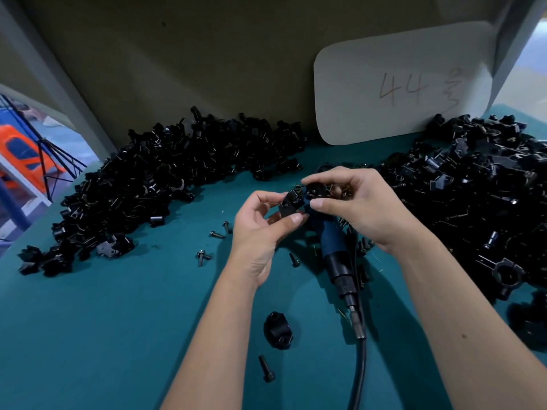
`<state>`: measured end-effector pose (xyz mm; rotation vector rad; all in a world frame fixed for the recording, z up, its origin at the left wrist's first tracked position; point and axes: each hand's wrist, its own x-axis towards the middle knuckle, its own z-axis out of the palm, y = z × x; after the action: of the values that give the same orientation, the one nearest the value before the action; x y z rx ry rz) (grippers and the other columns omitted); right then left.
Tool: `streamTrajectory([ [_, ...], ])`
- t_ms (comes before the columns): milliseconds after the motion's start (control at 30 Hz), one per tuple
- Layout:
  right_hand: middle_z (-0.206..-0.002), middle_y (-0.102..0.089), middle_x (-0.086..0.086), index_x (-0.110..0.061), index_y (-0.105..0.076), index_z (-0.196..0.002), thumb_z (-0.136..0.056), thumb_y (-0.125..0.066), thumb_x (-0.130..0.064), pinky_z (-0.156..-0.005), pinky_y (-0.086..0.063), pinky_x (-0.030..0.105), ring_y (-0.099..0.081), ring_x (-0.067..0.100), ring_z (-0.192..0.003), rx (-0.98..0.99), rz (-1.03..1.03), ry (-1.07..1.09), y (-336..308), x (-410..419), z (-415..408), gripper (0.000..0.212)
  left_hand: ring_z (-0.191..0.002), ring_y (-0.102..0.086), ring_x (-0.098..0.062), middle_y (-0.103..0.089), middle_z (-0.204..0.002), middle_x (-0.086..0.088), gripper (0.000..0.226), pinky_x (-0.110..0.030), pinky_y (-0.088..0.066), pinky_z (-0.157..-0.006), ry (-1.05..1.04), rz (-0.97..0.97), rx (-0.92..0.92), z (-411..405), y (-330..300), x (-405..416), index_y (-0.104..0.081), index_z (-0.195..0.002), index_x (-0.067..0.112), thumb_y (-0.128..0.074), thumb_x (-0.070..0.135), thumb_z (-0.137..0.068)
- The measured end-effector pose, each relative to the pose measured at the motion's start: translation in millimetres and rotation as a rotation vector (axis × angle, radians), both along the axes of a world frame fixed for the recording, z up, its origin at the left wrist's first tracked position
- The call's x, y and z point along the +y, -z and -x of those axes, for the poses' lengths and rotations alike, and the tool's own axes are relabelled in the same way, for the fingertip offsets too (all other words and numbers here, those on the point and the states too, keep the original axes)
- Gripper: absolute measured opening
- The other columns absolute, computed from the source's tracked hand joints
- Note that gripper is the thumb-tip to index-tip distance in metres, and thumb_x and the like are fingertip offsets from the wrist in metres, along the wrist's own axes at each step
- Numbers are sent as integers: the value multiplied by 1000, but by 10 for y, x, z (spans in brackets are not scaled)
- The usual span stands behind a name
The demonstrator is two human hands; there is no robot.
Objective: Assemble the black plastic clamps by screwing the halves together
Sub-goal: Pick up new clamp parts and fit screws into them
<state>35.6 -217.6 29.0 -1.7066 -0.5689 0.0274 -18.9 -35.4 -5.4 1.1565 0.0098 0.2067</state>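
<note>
- Loose black screw (pixel 266 371), lying on the teal table (pixel 103 335) nearest me.
- Single black clamp piece (pixel 277 329), on the table just beyond that screw, between my forearms.
- Powered screwdriver (pixel 337 258), blue and black body, lying on the table under my right wrist; its cable (pixel 359 377) runs toward me.
- Scattered screws (pixel 204 257), on the table left of my left hand.
- My left hand (pixel 257 229), fingers curled, pinching a black clamp half (pixel 288 204) between thumb and fingertips.
- My right hand (pixel 358 202), fingers curled around a second clamp half (pixel 315 190), held touching the first above the table.
- Left heap of clamp parts (pixel 154 173), across the far left of the table.
- Right heap of clamp parts (pixel 479 196), along the right edge.
- White card (pixel 399 84), marked "44", leaning against the back wall.
</note>
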Motion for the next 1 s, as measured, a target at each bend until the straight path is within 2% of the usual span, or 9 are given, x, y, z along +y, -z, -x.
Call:
streamTrajectory([
  [200, -107, -76, -5, -29, -78, -115, -82, -86, -8, -96, -57, 51, -71, 19, -100, -98, 45, -6, 15, -24, 38, 40, -103, -69, -31, -62, -116, -21, 40, -38, -60, -88, 55, 23, -13, -14, 6, -59, -69, -112, 14, -81, 1, -77],
  [267, -97, -72, -6, -35, -74, -123, -87, -82, -9, -72, -60, 42, -65, 16, -82, -52, -23, -15, 11, 0, 50, 45, -106, -72, -26, -70, -120, -17, 36, -36, -60, -87, 89, 56, -29, -10, 5, -72, -74, -114, 16, -79, 3, -81],
  [300, -88, -66, -1, -38, -72, -125, -90, -79, -10, -56, -53, 36, -58, 18, -72, 19, -103, -13, 8, 17, 58, 45, -106, -72, -23, -72, -119, -14, 33, -34, -60, -86, 100, 65, -42, -5, 2, -78, -75, -114, 14, -77, 3, -83],
  [367, -81, -55, 8, -33, -73, -124, -96, -72, -11, -46, -39, 26, -50, 16, -62, 163, -249, 3, 1, 47, 74, 35, -105, -73, -21, -75, -115, -10, 31, -33, -60, -88, 88, 46, -62, 0, 1, -93, -74, -114, 11, -73, -2, -87],
  [433, -88, -57, 11, -23, -75, -121, -100, -68, -14, -48, -42, 22, -53, 14, -61, 290, -332, -13, -32, 51, 95, 24, -103, -72, -20, -76, -112, -6, 32, -30, -60, -89, 55, 20, -73, 1, -10, -98, -74, -114, 9, -71, -7, -87],
  [567, -102, -49, 19, -12, -70, -128, -102, -62, -12, -65, -57, 20, -67, 19, -72, 470, -473, -135, -70, -13, 99, 27, -106, -70, -22, -76, -111, -6, 37, -28, -58, -88, 44, 13, -84, 6, -23, -89, -72, -116, 9, -68, -13, -87],
  [700, -84, -60, 15, -11, -72, -100, -101, -66, -14, -50, -50, 18, -58, 16, -56, 401, -362, -29, -63, 56, 115, 7, -105, -70, -20, -75, -112, -5, 43, -28, -58, -86, 43, -8, -99, 6, -26, -87, -75, -115, 16, -70, -14, -85],
  [833, -64, -58, 9, -12, -66, -79, -100, -68, -15, -41, -38, 17, -46, 14, -46, 373, -366, 71, -73, 153, 146, 21, -98, -72, -18, -75, -112, -8, 41, -27, -58, -85, 51, 55, -91, 3, -40, -66, -78, -112, 19, -77, -3, -78],
  [1000, -60, -61, 4, -11, -61, -70, -99, -70, -18, -38, -36, 15, -45, 7, -41, 475, -516, 61, -89, 289, 216, 31, -95, -73, -21, -75, -104, -12, 33, -27, -59, -82, 86, 199, -83, -16, -36, -55, -78, -112, 12, -74, 2, -80],
])
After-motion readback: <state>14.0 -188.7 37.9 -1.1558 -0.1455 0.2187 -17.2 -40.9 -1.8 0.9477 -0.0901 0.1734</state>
